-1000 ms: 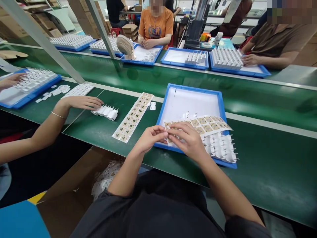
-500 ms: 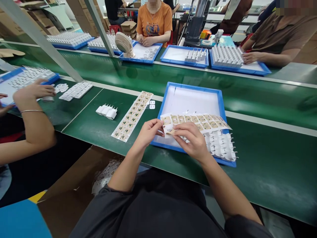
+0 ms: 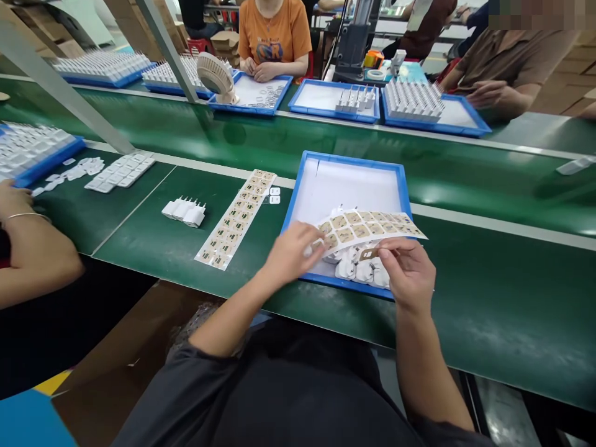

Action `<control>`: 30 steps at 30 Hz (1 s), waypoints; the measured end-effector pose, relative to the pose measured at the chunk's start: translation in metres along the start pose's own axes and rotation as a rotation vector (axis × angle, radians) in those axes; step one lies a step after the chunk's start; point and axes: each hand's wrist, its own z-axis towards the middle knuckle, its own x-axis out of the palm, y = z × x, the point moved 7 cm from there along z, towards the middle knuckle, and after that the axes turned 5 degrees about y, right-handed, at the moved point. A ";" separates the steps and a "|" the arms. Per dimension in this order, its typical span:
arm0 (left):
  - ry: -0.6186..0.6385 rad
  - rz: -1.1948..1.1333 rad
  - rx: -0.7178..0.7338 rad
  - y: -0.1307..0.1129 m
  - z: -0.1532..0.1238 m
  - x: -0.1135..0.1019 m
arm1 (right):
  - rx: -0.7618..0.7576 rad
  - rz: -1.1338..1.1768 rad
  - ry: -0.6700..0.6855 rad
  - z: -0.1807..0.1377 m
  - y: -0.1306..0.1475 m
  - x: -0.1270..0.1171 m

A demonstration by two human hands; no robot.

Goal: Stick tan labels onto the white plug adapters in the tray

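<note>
My left hand (image 3: 297,251) is closed on the left end of a sticker sheet (image 3: 361,231), a white strip with rows of tan labels that bows up over the tray. Between the thumb and fingers of my right hand (image 3: 410,273) is a single tan sticker (image 3: 369,254) with small cut-outs, apart from the sheet. Below the sheet, white plug adapters (image 3: 354,270) lie in rows in the near part of the blue-rimmed tray (image 3: 298,180). The sheet and my hands hide some of them.
A second sticker sheet (image 3: 236,217) lies left of the tray, beside small white pieces (image 3: 274,195) and several plug adapters (image 3: 184,211). A co-worker's arm (image 3: 37,248) rests at far left. Across the green belt (image 3: 261,133) stand more trays and a fan (image 3: 216,77).
My right hand has moved right and away from the sheet, with a tan sticker now in its fingers. The sheet has shifted slightly. The co-worker's hand at left has drawn back.
</note>
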 end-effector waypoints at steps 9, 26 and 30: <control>0.235 0.081 0.249 -0.028 0.002 0.038 | 0.026 -0.019 -0.013 -0.001 0.002 -0.003; 0.223 0.260 0.203 -0.023 0.005 0.036 | 0.051 -0.086 -0.001 -0.006 0.001 -0.005; 0.213 0.260 0.256 -0.026 0.004 0.033 | 0.065 -0.093 0.007 -0.008 -0.001 -0.005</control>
